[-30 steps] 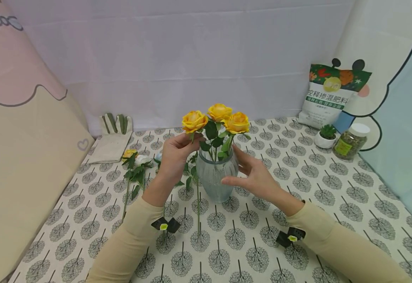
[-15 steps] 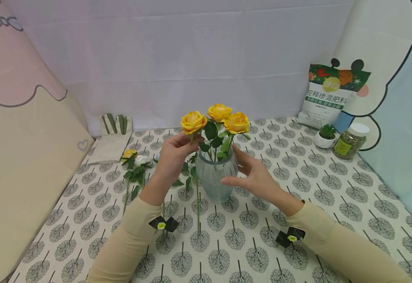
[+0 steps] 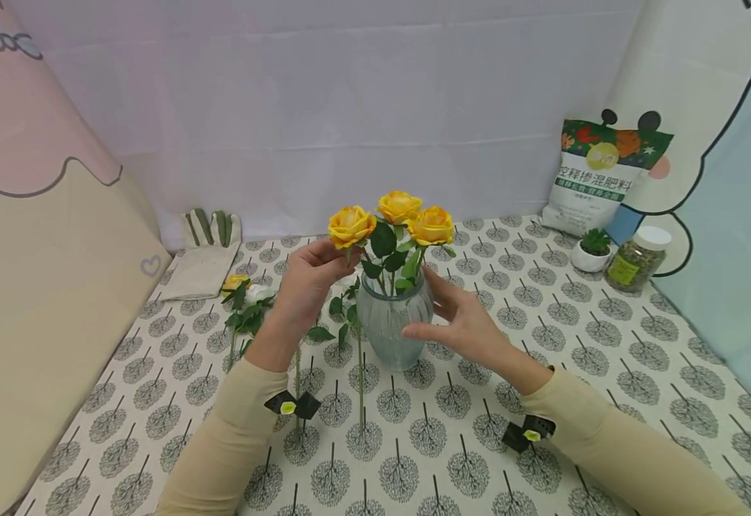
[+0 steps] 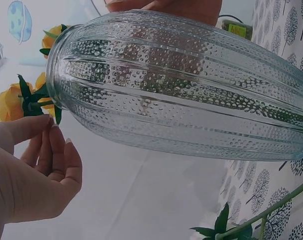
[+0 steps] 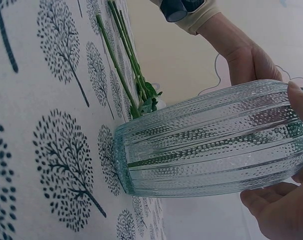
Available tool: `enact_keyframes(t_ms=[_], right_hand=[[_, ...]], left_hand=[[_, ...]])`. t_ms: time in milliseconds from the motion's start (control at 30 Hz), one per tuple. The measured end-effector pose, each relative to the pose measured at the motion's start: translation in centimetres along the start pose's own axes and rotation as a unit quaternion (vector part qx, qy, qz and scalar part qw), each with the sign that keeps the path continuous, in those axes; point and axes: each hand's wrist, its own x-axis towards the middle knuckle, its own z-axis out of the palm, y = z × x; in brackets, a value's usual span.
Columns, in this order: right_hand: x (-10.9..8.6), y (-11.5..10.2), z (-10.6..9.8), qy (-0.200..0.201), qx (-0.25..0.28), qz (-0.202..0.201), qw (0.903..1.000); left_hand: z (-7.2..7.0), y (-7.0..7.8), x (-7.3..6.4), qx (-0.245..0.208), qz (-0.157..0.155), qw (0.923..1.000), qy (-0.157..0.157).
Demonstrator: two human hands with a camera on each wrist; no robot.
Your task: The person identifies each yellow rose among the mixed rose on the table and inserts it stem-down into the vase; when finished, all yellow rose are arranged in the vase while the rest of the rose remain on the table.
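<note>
In the head view, the glass vase (image 3: 385, 337) stands upright on the table (image 3: 479, 473), with three yellow roses (image 3: 398, 207) in it, their blooms above the rim. The right hand (image 3: 469, 322) holds the vase from its right side, thumb in front and fingers behind. The left hand (image 3: 311, 283) is beside the left rose (image 3: 352, 227), its fingers bent. Compared with a second ago, that hand has drawn left from the rim, the left rose leans slightly further out, and a pale blue bloom glimpsed before is now hidden; the vase and right hand keep their places. The left forearm crosses over loose flowers: a yellow one (image 3: 235, 284), a white one (image 3: 259, 293) and stems with dark leaves. Behind are gloves (image 3: 201, 265); far right, a printed bag (image 3: 588, 179), a white pot (image 3: 588, 259) holding a succulent (image 3: 596, 241), and a lidded jar (image 3: 636, 261) full of granules. In the left wrist view, thumb and forefinger meet just under the roses, though whether they pinch anything cannot be told; green stems (image 4: 246, 102) show through the dimpled glass. In the right wrist view, the right thumb and fingers lie on opposite sides of the vase, and cut stems rest on the table beyond its base.
</note>
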Motion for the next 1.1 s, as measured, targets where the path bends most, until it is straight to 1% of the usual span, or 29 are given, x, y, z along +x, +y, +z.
enact_keyframes(t_ms=[67, 167, 300, 400, 433, 500, 567, 667, 700, 733, 767, 833, 867, 933, 967, 1067, 1100], right_hand=[[0.0, 0.0, 0.0, -0.001, 0.000, 0.001, 1.0000], [0.0, -0.1, 0.1, -0.002, 0.001, 0.001, 1.0000], [0.0, -0.1, 0.1, -0.003, 0.003, -0.001, 1.0000], [-0.1, 0.0, 0.1, -0.003, 0.004, -0.004, 1.0000], [0.0, 0.0, 0.1, -0.002, 0.005, -0.005, 1.0000], [0.0, 0.0, 0.1, -0.002, 0.007, -0.006, 1.0000], [0.0, 0.1, 0.1, -0.002, 0.008, -0.005, 1.0000], [-0.1, 0.2, 0.1, -0.001, 0.011, -0.003, 0.9999], [-0.1, 0.2, 0.1, 0.000, 0.012, -0.003, 0.9999], [-0.1, 0.2, 0.1, 0.001, 0.013, -0.002, 0.9999], [-0.1, 0.2, 0.1, 0.001, 0.014, -0.003, 0.9999], [-0.1, 0.2, 0.1, 0.001, 0.015, -0.005, 0.9999], [-0.1, 0.2, 0.1, 0.002, 0.014, -0.004, 0.9999], [-0.1, 0.2, 0.0, 0.002, 0.013, -0.002, 0.9999], [0.0, 0.2, 0.0, 0.002, 0.013, -0.002, 0.9999], [0.0, 0.2, 0.0, 0.002, 0.012, 0.001, 0.9999], [0.0, 0.1, 0.0, 0.002, 0.013, 0.000, 0.9999]], left_hand=[[-0.2, 0.1, 0.1, 0.016, 0.009, 0.9996, 0.021], [-0.6, 0.3, 0.3, 0.036, 0.032, 0.9977, 0.049], [-1.5, 0.9, 0.3, 0.067, 0.065, 0.9930, 0.073], [-2.3, 1.4, 0.3, 0.101, 0.090, 0.9868, 0.088], [-2.5, 1.6, 0.3, 0.120, 0.103, 0.9829, 0.094], [-3.0, 2.0, 0.2, 0.158, 0.118, 0.9743, 0.109], [-3.5, 2.3, 0.2, 0.193, 0.133, 0.9635, 0.129], [-4.0, 2.7, 0.1, 0.239, 0.157, 0.9449, 0.159], [-4.2, 2.9, 0.1, 0.256, 0.168, 0.9372, 0.166], [-4.3, 3.0, 0.1, 0.277, 0.180, 0.9279, 0.173], [-4.4, 3.2, 0.1, 0.304, 0.190, 0.9167, 0.178], [-4.8, 3.4, 0.0, 0.360, 0.198, 0.8938, 0.179], [-5.1, 3.6, 0.0, 0.390, 0.196, 0.8819, 0.179], [-5.7, 3.9, -0.1, 0.441, 0.175, 0.8632, 0.173], [-6.1, 4.1, -0.2, 0.461, 0.158, 0.8564, 0.170], [-7.1, 4.5, -0.3, 0.500, 0.102, 0.8438, 0.166], [-7.4, 4.5, -0.3, 0.510, 0.088, 0.8390, 0.167]])
